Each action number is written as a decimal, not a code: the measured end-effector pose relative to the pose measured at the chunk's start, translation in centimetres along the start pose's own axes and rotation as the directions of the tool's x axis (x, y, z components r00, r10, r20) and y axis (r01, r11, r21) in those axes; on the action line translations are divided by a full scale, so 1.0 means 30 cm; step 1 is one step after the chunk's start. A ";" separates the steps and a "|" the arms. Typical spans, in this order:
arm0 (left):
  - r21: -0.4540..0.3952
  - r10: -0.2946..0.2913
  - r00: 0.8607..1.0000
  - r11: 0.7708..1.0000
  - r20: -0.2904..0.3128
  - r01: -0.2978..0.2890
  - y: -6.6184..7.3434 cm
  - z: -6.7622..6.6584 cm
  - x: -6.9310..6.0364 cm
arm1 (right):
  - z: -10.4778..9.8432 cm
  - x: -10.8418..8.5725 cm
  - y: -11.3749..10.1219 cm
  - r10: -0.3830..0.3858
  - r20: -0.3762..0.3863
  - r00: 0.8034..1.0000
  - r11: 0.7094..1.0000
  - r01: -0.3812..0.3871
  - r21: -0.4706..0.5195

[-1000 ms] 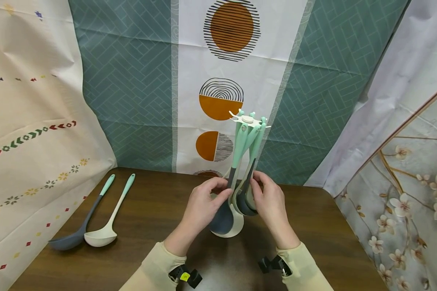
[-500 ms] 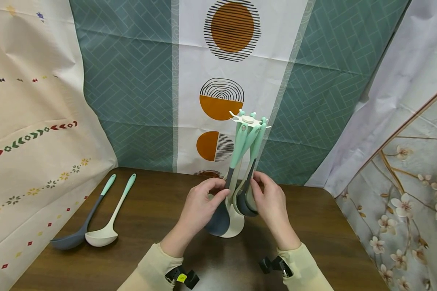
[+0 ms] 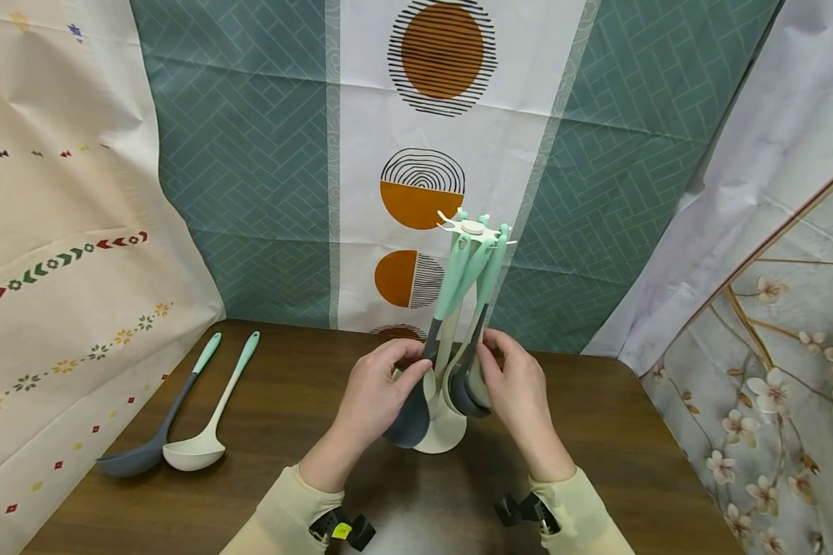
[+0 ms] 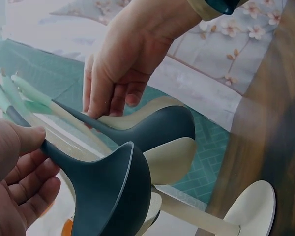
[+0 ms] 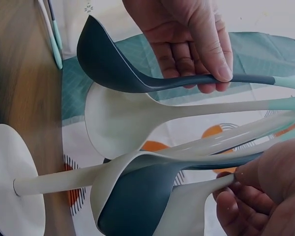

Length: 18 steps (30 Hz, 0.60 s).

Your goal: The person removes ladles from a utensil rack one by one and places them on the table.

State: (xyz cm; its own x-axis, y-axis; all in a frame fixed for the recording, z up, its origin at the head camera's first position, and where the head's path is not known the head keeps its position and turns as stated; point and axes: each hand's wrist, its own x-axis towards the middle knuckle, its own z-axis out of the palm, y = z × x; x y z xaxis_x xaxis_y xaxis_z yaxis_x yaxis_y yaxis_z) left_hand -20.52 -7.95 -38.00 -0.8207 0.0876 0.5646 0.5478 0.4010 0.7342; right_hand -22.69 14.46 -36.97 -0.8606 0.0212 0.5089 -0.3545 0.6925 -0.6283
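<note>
At the far left, beside the patterned cream cloth (image 3: pixel 104 254), a slate ladle (image 3: pixel 130 461) and a cream ladle (image 3: pixel 193 455) lie next to each other on the dark wooden table (image 3: pixel 278 416), their mint grips pointing away from you; whether the two bowls touch, you cannot tell. Further right, your left hand (image 3: pixel 371 389) is pinching the slate neck of a hanging ladle (image 3: pixel 409 420), thumb on one side and fingertips behind, the other fingers loosely bent. That ladle's mint grip reaches up to the hooked top of the utensil stand (image 3: pixel 444 439), so it slants, with its bowl out on the left side of the post, above the table. The cream stand itself is upright on its round base between your hands, mint grips crowded around its top and more slate and cream heads hanging below. On its right side hangs a dark-headed utensil (image 3: pixel 463 397), its bowl set against a cream one. Your right hand (image 3: pixel 521 381) grasps the narrow neck of a cream utensil (image 5: pixel 187 211) between thumb and finger, just beside that dark head. Behind the stand hangs a teal-and-white cloth (image 3: pixel 541 239), and at the far right, a floral curtain (image 3: pixel 770 401).
</note>
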 end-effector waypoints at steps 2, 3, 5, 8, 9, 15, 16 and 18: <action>0.012 0.011 1.000 1.000 -0.005 -0.011 0.000 -0.005 -0.003 | 0.001 -0.001 0.000 -0.001 -0.001 1.000 1.000 0.001 0.003; 0.015 0.017 1.000 1.000 -0.005 -0.017 0.000 -0.007 -0.004 | 0.001 -0.001 -0.001 -0.002 -0.002 1.000 1.000 0.002 0.004; 0.020 0.025 1.000 0.999 -0.007 -0.025 0.001 -0.012 -0.008 | 0.000 -0.003 -0.002 -0.003 -0.003 1.000 1.000 0.003 0.006; 0.018 0.042 0.999 0.999 -0.010 -0.042 0.002 -0.018 -0.012 | 0.000 -0.006 -0.003 -0.005 -0.008 1.000 1.000 0.005 0.007; 0.018 0.047 0.999 0.999 -0.012 -0.047 0.002 -0.020 -0.013 | 0.000 -0.007 -0.005 -0.006 -0.008 1.000 1.000 0.006 0.007; 0.022 0.075 0.997 0.997 -0.018 -0.075 0.010 -0.029 -0.015 | 0.001 -0.009 -0.008 -0.003 -0.010 1.000 1.000 0.003 0.008; 0.022 0.078 0.997 0.997 -0.017 -0.077 0.012 -0.031 -0.015 | 0.001 -0.009 -0.008 -0.001 -0.009 1.000 1.000 0.001 0.009; 0.024 0.081 0.997 0.996 -0.016 -0.081 0.016 -0.035 -0.016 | 0.001 -0.009 -0.009 0.002 -0.007 1.000 1.000 -0.001 0.010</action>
State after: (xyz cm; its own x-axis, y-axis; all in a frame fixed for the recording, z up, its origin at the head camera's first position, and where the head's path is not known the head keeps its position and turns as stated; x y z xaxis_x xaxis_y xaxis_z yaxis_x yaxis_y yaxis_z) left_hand -19.68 -8.75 -37.53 -0.7710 0.1052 0.6281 0.6082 0.4143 0.6771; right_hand -22.39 14.24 -36.95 -0.8585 0.0273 0.5120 -0.3568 0.6853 -0.6349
